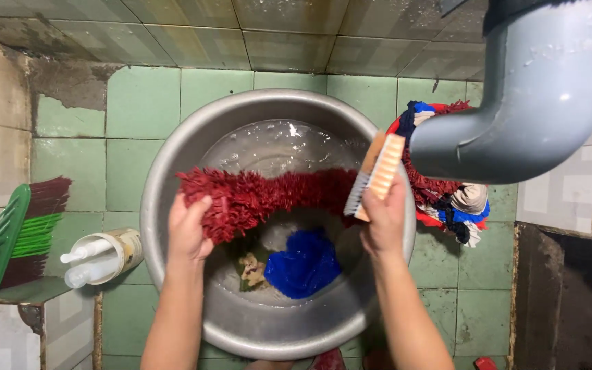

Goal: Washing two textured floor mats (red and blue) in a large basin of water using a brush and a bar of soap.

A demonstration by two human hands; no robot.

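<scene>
My left hand (188,229) grips the left end of a shaggy dark red mat (262,195) and holds it stretched over a large metal basin (173,171). Gripped in my right hand (384,219) is a wooden scrub brush (376,173) with white bristles, at the mat's right end near the basin's rim. Soapy water fills the basin, and a blue cloth (304,264) and a small beige item (252,269) lie in it below the mat.
A grey drain pipe elbow (536,96) hangs at the upper right. Under it sits a pile of red, blue and white laundry (457,205). At left, a green broom (15,233) and a spray bottle (101,257) rest on a ledge. Green floor tiles surround the basin.
</scene>
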